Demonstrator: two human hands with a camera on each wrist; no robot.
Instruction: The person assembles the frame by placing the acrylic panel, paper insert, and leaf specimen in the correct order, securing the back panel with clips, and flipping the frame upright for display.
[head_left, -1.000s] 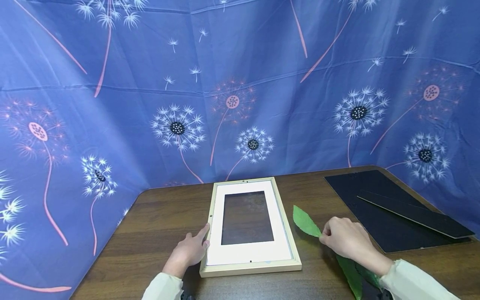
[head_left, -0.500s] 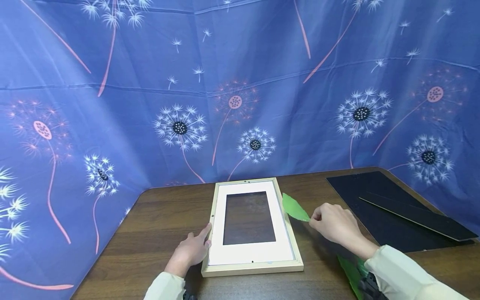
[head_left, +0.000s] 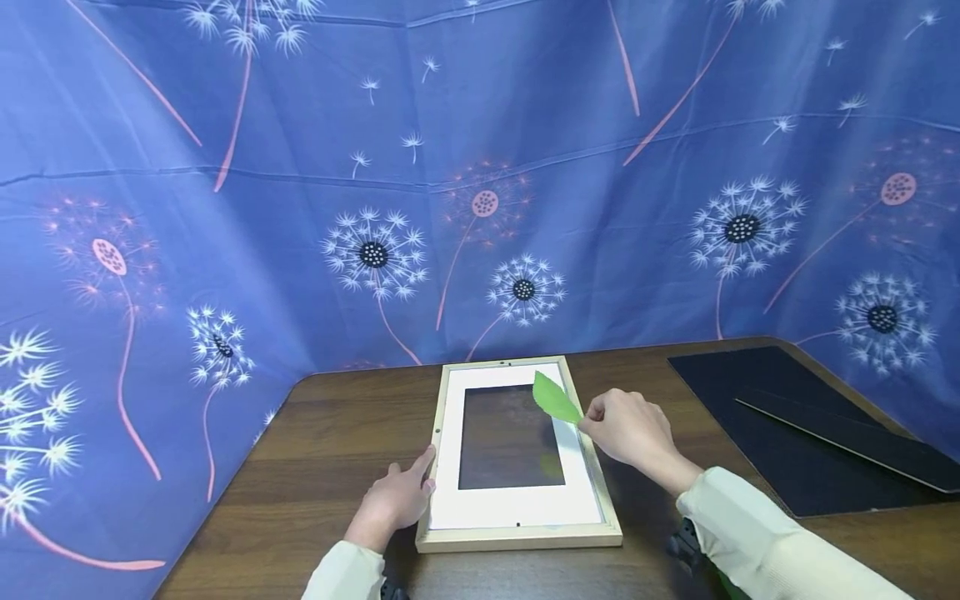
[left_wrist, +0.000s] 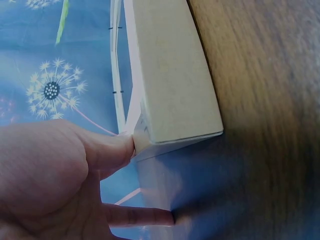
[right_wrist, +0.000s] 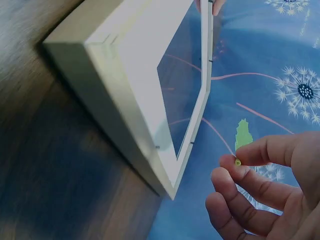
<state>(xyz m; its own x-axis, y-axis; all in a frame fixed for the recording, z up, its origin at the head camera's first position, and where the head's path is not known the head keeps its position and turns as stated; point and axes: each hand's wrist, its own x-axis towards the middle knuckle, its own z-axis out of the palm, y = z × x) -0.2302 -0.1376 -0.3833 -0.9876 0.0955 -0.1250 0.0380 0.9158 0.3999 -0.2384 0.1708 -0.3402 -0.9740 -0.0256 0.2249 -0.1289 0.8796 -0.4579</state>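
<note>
A pale wooden picture frame (head_left: 517,537) lies on the table, with a white mat (head_left: 487,507) around a see-through window. At its left edge my left hand (head_left: 395,502) rests with the index finger straight along the wood; in the left wrist view the thumb (left_wrist: 117,150) touches the frame near a corner. My right hand (head_left: 632,427) pinches a green leaf (head_left: 553,398) by its stalk, over the frame's right side. The right wrist view shows the stalk end between thumb and fingertips, and part of the leaf (right_wrist: 243,132) beyond them.
Black boards (head_left: 727,375) lie at the right, a narrower one (head_left: 847,437) on top of the larger. Something green (head_left: 731,586) shows under the right sleeve. A blue dandelion-print cloth (head_left: 450,125) hangs behind the brown table (head_left: 360,417).
My right hand has carried the leaf leftward and up, from beside the frame to above its right part. My left hand has stayed at the frame's left edge. The head view has shifted slightly.
</note>
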